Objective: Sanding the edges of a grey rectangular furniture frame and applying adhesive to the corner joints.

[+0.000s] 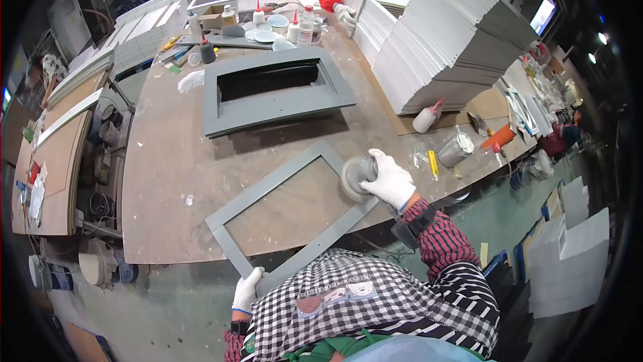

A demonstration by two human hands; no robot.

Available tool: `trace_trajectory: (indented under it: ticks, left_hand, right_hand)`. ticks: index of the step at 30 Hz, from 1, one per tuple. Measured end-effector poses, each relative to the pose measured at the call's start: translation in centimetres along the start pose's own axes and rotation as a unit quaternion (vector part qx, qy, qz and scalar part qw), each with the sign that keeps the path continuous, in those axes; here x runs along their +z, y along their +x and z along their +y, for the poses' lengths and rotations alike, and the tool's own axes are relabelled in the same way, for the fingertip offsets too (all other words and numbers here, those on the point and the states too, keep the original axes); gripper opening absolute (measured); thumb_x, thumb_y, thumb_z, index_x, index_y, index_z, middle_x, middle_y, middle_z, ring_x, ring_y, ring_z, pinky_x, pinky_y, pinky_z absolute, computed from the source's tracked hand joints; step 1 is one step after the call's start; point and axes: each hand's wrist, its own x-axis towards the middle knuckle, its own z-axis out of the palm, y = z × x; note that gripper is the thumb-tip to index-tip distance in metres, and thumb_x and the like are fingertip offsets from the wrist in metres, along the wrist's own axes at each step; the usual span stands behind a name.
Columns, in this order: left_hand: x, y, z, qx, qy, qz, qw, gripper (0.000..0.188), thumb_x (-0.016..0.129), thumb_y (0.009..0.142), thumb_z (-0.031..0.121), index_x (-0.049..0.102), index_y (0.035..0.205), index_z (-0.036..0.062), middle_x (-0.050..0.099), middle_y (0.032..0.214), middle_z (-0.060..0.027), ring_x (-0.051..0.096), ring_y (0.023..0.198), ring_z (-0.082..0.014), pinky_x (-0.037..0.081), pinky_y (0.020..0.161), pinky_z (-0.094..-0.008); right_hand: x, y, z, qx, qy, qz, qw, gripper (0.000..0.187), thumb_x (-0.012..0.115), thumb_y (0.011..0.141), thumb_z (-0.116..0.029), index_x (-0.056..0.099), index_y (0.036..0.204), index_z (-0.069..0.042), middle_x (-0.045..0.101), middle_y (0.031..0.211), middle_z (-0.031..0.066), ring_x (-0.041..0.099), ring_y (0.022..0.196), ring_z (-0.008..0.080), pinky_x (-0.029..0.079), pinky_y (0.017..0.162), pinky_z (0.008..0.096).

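Note:
A flat grey rectangular frame (269, 185) lies at an angle on the near part of the worktable, its near corner reaching the table edge by my apron. My left hand (247, 290), in a white glove, is closed on that near corner; part of its fingers is hidden by the frame. Also gloved in white, my right hand (391, 182) wraps round a palm sander (356, 178) with a round pad. The sander rests on the frame's right-hand side. Farther back sits a deeper grey frame box (278, 111) with a rectangular opening.
Tall stacks of white panels (442, 40) stand at the right, with a co-worker's gloved hand (345, 19) beside them. A glue bottle (424, 119), a metal can (457, 150) and a yellow utility knife (433, 164) lie near the right edge. Bottles and bowls (278, 22) crowd the far end.

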Motion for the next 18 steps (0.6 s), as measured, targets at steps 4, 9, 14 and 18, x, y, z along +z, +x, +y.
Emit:
trace_trajectory:
  ticks: [4, 9, 14, 18]
  left_hand:
    - [3.3, -1.5, 2.8, -0.01, -0.022, -0.014, 1.0, 0.026, 0.073, 0.088, 0.022, 0.068, 0.099, -0.0008, 0.069, 0.09, -0.0082, 0.066, 0.079, -0.0184, 0.054, 0.071, -0.0339]
    - [5.8, 0.9, 1.8, -0.023, -0.116, -0.038, 0.992, 0.028, 0.067, 0.092, 0.019, 0.062, 0.111, -0.0007, 0.068, 0.098, -0.011, 0.068, 0.086, -0.0224, 0.057, 0.076, -0.0378]
    - [8.5, 0.4, 2.8, -0.041, -0.152, -0.046, 0.986, 0.027, 0.065, 0.093, 0.018, 0.061, 0.113, 0.0004, 0.067, 0.098, -0.0104, 0.068, 0.089, -0.0236, 0.057, 0.077, -0.0393]
    - [8.7, 1.3, 2.1, -0.076, -0.16, -0.077, 0.981, 0.026, 0.065, 0.092, 0.016, 0.061, 0.113, 0.0009, 0.066, 0.099, -0.0105, 0.068, 0.089, -0.0245, 0.058, 0.076, -0.0405]
  right_hand:
    - [1.3, -2.2, 3.4, -0.002, -0.011, 0.011, 1.0, 0.084, 0.078, 0.075, -0.042, 0.039, 0.146, -0.021, 0.056, 0.131, 0.0184, 0.064, 0.113, 0.0375, 0.052, 0.096, 0.0472]
    - [2.8, -3.3, 4.7, -0.002, -0.026, -0.009, 1.0, 0.082, 0.078, 0.076, -0.043, 0.04, 0.146, -0.021, 0.055, 0.131, 0.0172, 0.064, 0.111, 0.0382, 0.052, 0.094, 0.047]
    - [2.7, -5.6, 1.1, -0.09, -0.007, -0.029, 0.996, 0.067, 0.076, 0.077, -0.037, 0.05, 0.137, -0.022, 0.057, 0.126, 0.0141, 0.066, 0.102, 0.036, 0.056, 0.087, 0.0431]
    - [4.6, -7.1, -1.7, -0.22, 0.014, -0.048, 0.974, 0.053, 0.075, 0.08, -0.031, 0.058, 0.13, -0.028, 0.058, 0.119, 0.0126, 0.067, 0.096, 0.0358, 0.056, 0.084, 0.0437]
